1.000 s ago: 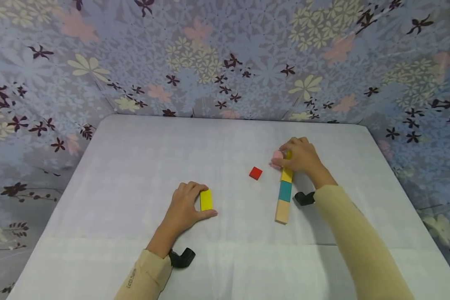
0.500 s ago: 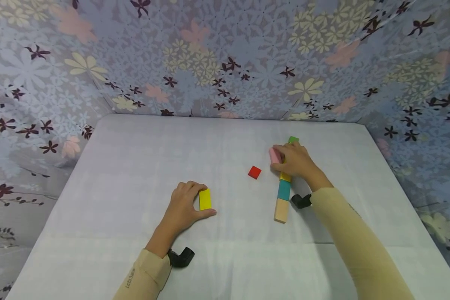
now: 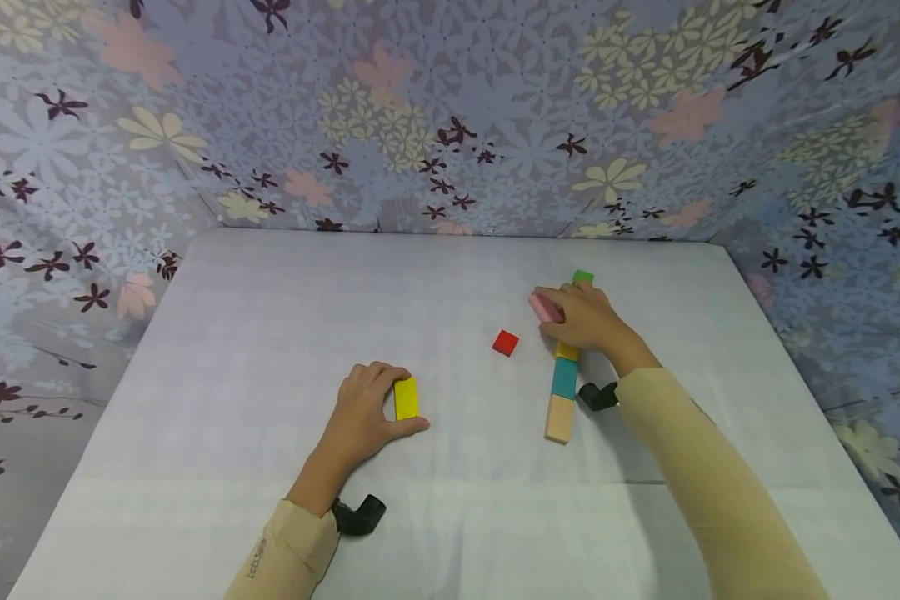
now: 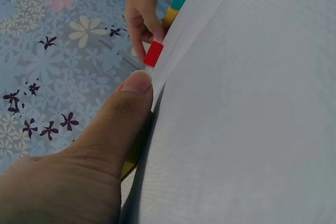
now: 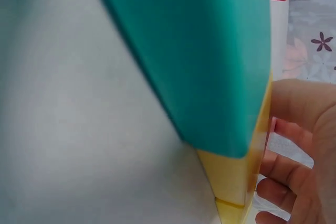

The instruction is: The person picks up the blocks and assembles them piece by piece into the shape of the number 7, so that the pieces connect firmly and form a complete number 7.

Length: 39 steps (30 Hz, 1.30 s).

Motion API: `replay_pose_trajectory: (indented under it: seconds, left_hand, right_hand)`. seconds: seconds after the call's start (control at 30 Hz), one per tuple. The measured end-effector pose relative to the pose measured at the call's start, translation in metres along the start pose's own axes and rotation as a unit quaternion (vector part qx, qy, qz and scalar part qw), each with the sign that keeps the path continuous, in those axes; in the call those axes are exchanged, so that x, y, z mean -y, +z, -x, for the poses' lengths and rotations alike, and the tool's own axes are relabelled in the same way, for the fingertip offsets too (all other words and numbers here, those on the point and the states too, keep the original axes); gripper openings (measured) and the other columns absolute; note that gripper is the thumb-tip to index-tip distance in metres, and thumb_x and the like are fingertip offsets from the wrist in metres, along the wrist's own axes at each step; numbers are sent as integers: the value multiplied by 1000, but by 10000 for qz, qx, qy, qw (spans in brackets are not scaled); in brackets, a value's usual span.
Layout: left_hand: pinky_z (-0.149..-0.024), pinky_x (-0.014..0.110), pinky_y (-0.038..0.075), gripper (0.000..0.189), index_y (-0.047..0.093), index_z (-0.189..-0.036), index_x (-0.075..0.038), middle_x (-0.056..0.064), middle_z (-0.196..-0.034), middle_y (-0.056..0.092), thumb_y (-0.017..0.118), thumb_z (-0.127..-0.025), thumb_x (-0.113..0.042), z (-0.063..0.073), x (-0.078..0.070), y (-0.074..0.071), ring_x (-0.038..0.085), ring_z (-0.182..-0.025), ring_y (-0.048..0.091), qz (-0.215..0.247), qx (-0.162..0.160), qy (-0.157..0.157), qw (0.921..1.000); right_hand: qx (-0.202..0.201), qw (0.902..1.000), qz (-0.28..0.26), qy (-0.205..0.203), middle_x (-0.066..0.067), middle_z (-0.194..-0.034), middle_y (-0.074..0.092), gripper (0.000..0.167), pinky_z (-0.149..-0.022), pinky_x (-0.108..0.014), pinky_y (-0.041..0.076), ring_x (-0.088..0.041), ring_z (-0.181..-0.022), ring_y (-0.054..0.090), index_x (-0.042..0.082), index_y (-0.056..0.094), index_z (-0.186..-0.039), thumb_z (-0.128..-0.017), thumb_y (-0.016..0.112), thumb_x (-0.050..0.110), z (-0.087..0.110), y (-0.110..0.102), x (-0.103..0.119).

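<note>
My left hand (image 3: 363, 408) holds a yellow block (image 3: 406, 398) on the white-covered table, fingers at its far end and thumb at its near end. In the left wrist view the thumb hides most of that block. My right hand (image 3: 585, 317) pinches a pink block (image 3: 545, 307), slanted to the left, between fingers and thumb. Below that hand runs a line of blocks: a plain wood block (image 3: 559, 418), a teal block (image 3: 564, 378) and a yellow block (image 3: 567, 351) partly under the hand. A green block (image 3: 583, 277) shows just beyond the fingers.
A red block (image 3: 506, 342) lies alone between the two hands, left of the line. Black wrist cameras (image 3: 360, 515) stick out beside both cuffs. Flowered cloth (image 3: 390, 117) hangs behind the table's far edge.
My right hand has shifted slightly left with the pink block, which has turned from near upright to slanting left. The green block has come into sight beyond it. My left hand stays put.
</note>
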<state>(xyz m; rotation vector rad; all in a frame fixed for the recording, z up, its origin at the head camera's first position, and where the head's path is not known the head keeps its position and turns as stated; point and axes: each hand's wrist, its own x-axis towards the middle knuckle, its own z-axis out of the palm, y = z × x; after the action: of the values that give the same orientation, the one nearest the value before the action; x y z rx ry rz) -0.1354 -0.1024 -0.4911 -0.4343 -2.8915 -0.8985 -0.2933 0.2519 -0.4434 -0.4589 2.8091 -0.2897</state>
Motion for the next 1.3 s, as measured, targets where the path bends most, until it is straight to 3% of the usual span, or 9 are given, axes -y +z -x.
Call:
replay_pose_trajectory:
  seconds: [0.2, 0.43, 0.6, 1.0, 1.17, 1.3]
  left_hand:
    - [-87, 41, 40, 69, 63, -123, -15, 3, -116, 63, 85, -70, -54, 1, 0, -1, 25, -101, 49, 36, 19, -36, 10000]
    - [-89, 42, 40, 69, 63, -124, -15, 3, -116, 62, 85, -71, -53, 2, -1, -3, 25, -102, 48, 101, 62, -86, 9999]
    - [-88, 41, 40, 69, 63, -123, -15, 3, -116, 62, 84, -71, -54, 2, -1, -2, 25, -102, 48, 67, 36, -49, 10000]
    - [-88, 41, 40, 68, 62, -123, -15, 3, -116, 62, 85, -70, -53, 2, -2, 0, 23, -100, 48, 116, -13, 10, 9999]
    - [-89, 41, 40, 69, 62, -123, -16, 2, -116, 62, 85, -70, -54, 3, -2, 0, 23, -101, 48, 79, -42, 27, 10000]
    - [-89, 42, 40, 69, 62, -122, -16, 2, -116, 62, 85, -70, -54, 2, -2, 0, 24, -101, 48, 68, -56, 58, 9999]
  right_hand:
    - [65, 9999, 83, -137, -17, -135, 55, 63, -102, -57, 36, -37, -119, 41, 22, 39, -153, -95, 64, 26, -2, -4, 1]
    - [-53, 9973, -585, 436, -12, -147, 50, 52, -113, -57, 34, -35, -132, 39, 20, 44, -150, -100, 59, 20, -8, -8, 3]
    - [-278, 9945, -812, 597, -13, -150, 46, 51, -115, -57, 31, -35, -135, 37, 16, 45, -148, -99, 60, 17, -18, -13, -7]
    - [-820, 9914, -824, 600, -17, -142, 53, 49, -116, -56, 29, -38, -135, 36, 10, 46, -146, -99, 59, 12, -33, -23, -25]
    - [-824, 9913, -860, 554, -19, -138, 54, 47, -116, -56, 29, -39, -133, 39, 6, 47, -144, -99, 59, 9, -36, -25, -32]
    - [-719, 9884, -1074, 793, -19, -145, 50, 46, -117, -55, 27, -39, -136, 39, 6, 47, -144, -100, 57, 11, -36, -23, -35]
